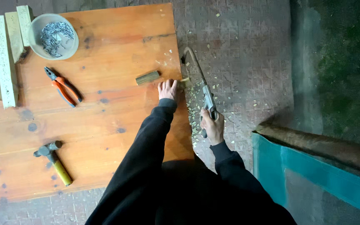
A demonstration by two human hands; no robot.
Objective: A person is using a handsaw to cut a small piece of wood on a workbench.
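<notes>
Right hand (213, 125) grips a grey-handled hacksaw (203, 89) beside the orange wooden table (105, 125), where left hand (167, 89) presses flat.

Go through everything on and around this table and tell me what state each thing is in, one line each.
Left hand: flat, pressing down at the table edge.
Right hand: shut on the saw handle.
Saw: held beside the table edge, off the table.
Wood piece: lying loose by the left hand.
Pliers: lying flat, handles spread.
Hammer: lying on its side.
Bowl: upright, holding nails.
Table: wood chips scattered at its edge.
</notes>
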